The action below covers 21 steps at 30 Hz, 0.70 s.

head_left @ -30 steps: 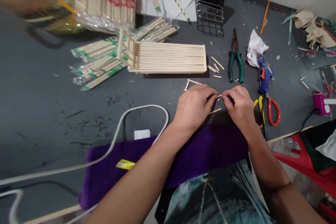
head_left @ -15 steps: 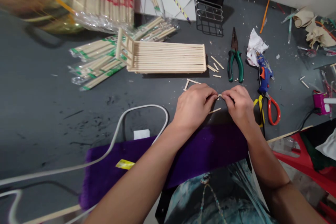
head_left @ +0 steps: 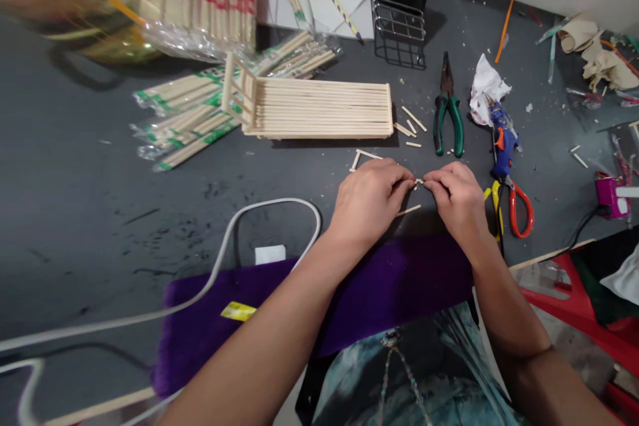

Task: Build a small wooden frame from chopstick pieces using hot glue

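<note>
Bits (head_left: 419,182) sit between your left hand (head_left: 367,200) and right hand (head_left: 458,200), both closed in a pinch on them, nearer you than the rack (head_left: 322,110) on the bench (head_left: 269,176). An uneven squeeze could flick them loose among the offcuts (head_left: 414,118).

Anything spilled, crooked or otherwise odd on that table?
Mostly litter: short stick pieces lie scattered at odd angles between the slatted stick model and the green-handled pliers, like loose offcuts. Dark smudges also mark the grey tabletop left of the white cable's loop.
</note>
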{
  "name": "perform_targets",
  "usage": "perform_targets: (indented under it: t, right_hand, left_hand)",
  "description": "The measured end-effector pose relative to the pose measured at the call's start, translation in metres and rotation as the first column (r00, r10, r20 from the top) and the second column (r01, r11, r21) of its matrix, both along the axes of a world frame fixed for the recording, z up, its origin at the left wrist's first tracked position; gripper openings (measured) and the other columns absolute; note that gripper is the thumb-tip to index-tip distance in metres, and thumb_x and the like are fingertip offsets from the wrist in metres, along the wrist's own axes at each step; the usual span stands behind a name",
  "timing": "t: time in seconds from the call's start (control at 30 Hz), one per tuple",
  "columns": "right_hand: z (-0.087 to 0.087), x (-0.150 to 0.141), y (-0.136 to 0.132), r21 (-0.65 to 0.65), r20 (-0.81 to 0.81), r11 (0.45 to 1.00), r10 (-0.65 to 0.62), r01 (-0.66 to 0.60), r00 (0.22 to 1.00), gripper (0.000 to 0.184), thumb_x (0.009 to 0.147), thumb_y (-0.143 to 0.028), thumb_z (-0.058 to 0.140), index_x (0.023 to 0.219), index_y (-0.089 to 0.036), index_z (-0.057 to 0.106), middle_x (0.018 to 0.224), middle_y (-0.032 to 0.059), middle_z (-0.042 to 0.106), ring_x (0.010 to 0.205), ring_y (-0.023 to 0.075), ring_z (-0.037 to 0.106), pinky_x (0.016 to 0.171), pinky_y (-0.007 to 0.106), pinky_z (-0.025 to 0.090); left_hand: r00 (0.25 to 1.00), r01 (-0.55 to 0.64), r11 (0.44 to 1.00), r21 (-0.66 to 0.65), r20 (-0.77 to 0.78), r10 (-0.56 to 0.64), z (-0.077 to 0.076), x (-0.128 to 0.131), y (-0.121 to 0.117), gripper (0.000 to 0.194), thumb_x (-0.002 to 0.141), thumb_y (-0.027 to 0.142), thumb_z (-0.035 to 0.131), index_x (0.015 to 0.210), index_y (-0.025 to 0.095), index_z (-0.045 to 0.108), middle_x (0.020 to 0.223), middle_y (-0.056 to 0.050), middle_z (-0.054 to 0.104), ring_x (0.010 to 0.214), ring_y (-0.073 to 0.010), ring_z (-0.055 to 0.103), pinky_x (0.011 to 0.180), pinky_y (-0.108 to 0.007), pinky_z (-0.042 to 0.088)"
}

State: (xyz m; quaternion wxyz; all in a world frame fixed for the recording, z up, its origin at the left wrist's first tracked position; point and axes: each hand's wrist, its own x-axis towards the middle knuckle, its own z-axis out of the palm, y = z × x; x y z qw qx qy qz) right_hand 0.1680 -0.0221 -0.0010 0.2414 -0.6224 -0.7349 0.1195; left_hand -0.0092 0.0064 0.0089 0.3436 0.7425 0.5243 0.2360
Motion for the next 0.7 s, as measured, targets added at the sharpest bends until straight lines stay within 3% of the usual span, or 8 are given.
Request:
perform_targets:
  t: [0.13,0.23,0.37,0.47,0.6,0.7]
  right_hand:
    - [0.012,0.0,-0.002,0.062,-0.051,0.998,-0.001,0.004,0.999,0.017,0.097,-0.024,0.056,0.091,-0.022,0.072,0.091,0.0046,0.066,0.092,0.02,0.061,0.084,0.033,0.048]
    - [0.023,-0.003,-0.006,0.1,-0.072,0.993,0.069,-0.062,0.995,0.016,0.098,-0.025,0.056,0.092,-0.022,0.07,0.09,0.0043,0.067,0.09,0.0194,0.062,0.082,0.033,0.049]
    - [0.033,-0.009,-0.011,0.188,-0.129,0.969,0.185,-0.159,0.974,0.013,0.098,-0.023,0.057,0.099,-0.025,0.07,0.089,0.0026,0.07,0.088,0.0181,0.064,0.081,0.033,0.051]
    - [0.038,-0.011,-0.015,0.232,-0.212,0.96,0.206,-0.156,0.955,0.014,0.096,-0.02,0.06,0.104,-0.027,0.07,0.091,0.0019,0.072,0.088,0.017,0.065,0.08,0.033,0.053]
    - [0.044,-0.011,-0.017,0.114,-0.339,0.984,0.165,-0.134,0.926,0.011,0.094,-0.02,0.064,0.1,-0.026,0.071,0.092,0.0008,0.072,0.088,0.0154,0.066,0.078,0.031,0.053]
    - [0.047,-0.009,-0.016,-0.008,-0.445,0.992,0.106,-0.122,0.889,0.008,0.093,-0.021,0.066,0.094,-0.025,0.072,0.089,-0.0006,0.071,0.082,0.0133,0.065,0.071,0.026,0.051]
  left_hand:
    - [0.991,-0.047,0.996,-0.082,0.124,0.057,0.004,-0.001,0.0,0.017,0.089,0.024,0.058,0.082,0.019,0.073,0.088,-0.004,0.075,0.083,-0.0193,0.067,0.075,-0.03,0.046]
    - [0.94,-0.029,0.967,-0.254,0.321,0.112,0.011,-0.003,0.001,0.016,0.084,0.028,0.063,0.079,0.017,0.073,0.077,-0.002,0.073,0.073,-0.0163,0.065,0.067,-0.026,0.046]
    - [0.794,0.116,0.841,-0.529,0.558,0.242,0.021,-0.006,0.001,0.021,0.075,0.034,0.073,0.078,0.014,0.071,0.063,-0.001,0.067,0.056,-0.0115,0.059,0.053,-0.021,0.044]
    - [0.686,0.219,0.768,-0.602,0.654,0.317,0.023,-0.006,0.002,0.028,0.068,0.033,0.082,0.079,0.014,0.065,0.061,0.0,0.065,0.052,-0.0095,0.058,0.051,-0.019,0.047]
    - [0.58,0.287,0.75,-0.596,0.731,0.359,0.02,-0.005,0.002,0.046,0.058,0.034,0.092,0.084,0.015,0.059,0.06,0.003,0.064,0.053,-0.0101,0.06,0.05,-0.02,0.051]
    - [0.557,0.31,0.755,-0.577,0.754,0.348,0.018,-0.004,0.002,0.048,0.06,0.037,0.092,0.085,0.016,0.057,0.06,0.003,0.065,0.052,-0.0091,0.059,0.051,-0.019,0.052]
